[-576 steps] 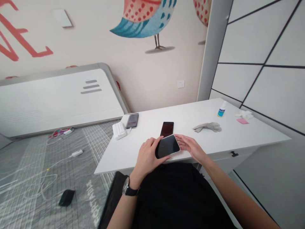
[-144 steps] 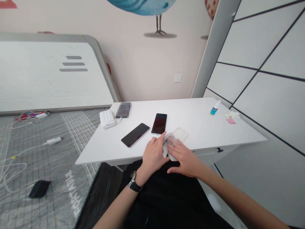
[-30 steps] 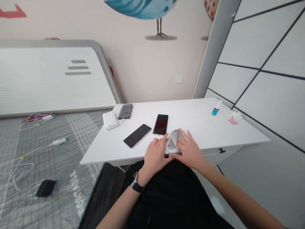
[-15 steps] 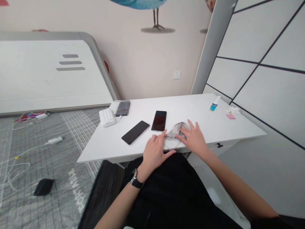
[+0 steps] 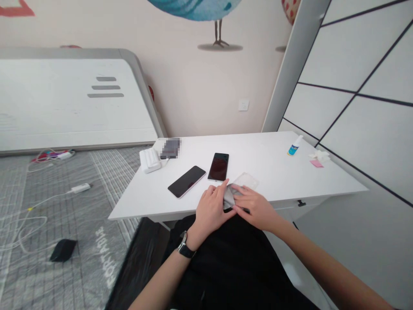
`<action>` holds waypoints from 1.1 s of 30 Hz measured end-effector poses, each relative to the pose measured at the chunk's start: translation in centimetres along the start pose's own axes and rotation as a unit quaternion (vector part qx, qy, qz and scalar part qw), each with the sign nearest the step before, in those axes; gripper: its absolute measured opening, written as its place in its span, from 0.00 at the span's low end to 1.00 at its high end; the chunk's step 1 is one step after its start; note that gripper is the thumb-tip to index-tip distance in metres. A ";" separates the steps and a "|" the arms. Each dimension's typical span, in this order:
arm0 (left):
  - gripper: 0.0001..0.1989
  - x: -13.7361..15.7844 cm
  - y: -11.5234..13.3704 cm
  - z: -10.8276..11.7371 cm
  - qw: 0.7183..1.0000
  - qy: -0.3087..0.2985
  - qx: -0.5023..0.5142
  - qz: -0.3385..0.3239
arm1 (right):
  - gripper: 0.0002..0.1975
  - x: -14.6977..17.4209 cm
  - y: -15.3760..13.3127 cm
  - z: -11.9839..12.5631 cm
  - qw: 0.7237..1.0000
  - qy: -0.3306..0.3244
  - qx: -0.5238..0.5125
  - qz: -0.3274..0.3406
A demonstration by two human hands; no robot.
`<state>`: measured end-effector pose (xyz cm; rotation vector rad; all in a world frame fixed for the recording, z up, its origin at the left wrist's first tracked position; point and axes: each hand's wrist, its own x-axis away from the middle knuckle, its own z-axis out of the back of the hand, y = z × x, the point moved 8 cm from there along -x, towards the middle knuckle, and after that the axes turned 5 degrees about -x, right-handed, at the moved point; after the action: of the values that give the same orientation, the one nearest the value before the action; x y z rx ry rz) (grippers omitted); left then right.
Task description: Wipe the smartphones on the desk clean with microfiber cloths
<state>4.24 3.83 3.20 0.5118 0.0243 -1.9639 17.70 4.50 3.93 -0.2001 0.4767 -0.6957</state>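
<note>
At the table's front edge, a grey cloth (image 5: 229,198) lies bunched over a clear, flat case (image 5: 248,179), which looks like a transparent phone case. My right hand (image 5: 254,206) presses the cloth with bent fingers, its thumb drawn in near the edge. Beside it, my left hand (image 5: 211,204) grips the left side of the case, partly hidden by the cloth. Just beyond my left hand lie a dark-screened phone (image 5: 219,166) and, to its left, a second phone (image 5: 187,181), screens up.
On the white table (image 5: 258,150) are a small spray bottle (image 5: 294,146), crumpled white tissue (image 5: 320,156) and a pink slip (image 5: 316,163) at right. A white power bank-like block (image 5: 149,160) and a blurred dark item (image 5: 171,148) sit at left. Cables (image 5: 48,198) trail on the floor.
My right hand has drawn the cloth down toward the table's front edge, uncovering the far part of the clear case. My left hand stays nearly in place; the view has shifted slightly.
</note>
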 end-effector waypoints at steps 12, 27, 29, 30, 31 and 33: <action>0.49 0.1 0.1 0.1 1.000 0.007 0.012 -0.006 | 0.17 0.2 3.3 4.6 0.977 0.190 0.033 -0.089; 0.47 0.1 0.2 0.1 1.000 0.001 0.008 -0.009 | 0.11 -1.4 5.4 4.3 0.983 0.097 -0.034 -0.150; 0.47 0.1 0.1 0.1 1.000 0.001 0.008 -0.007 | 0.13 -1.6 5.8 5.3 0.984 0.114 -0.036 -0.132; 0.47 0.1 0.1 0.1 1.000 0.002 0.008 -0.006 | 0.13 -1.8 6.0 5.4 0.985 0.115 -0.023 -0.127; 0.47 0.1 0.1 0.1 1.000 0.003 0.010 -0.005 | 0.13 -2.0 6.2 5.2 0.986 0.113 -0.007 -0.125; 0.47 0.1 0.1 0.1 1.000 0.005 0.013 -0.005 | 0.14 -2.4 6.5 4.4 0.986 0.103 0.022 -0.129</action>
<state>4.24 3.68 3.28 0.5397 0.0072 -1.9738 21.94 11.04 6.49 -0.1509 0.6399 -0.9863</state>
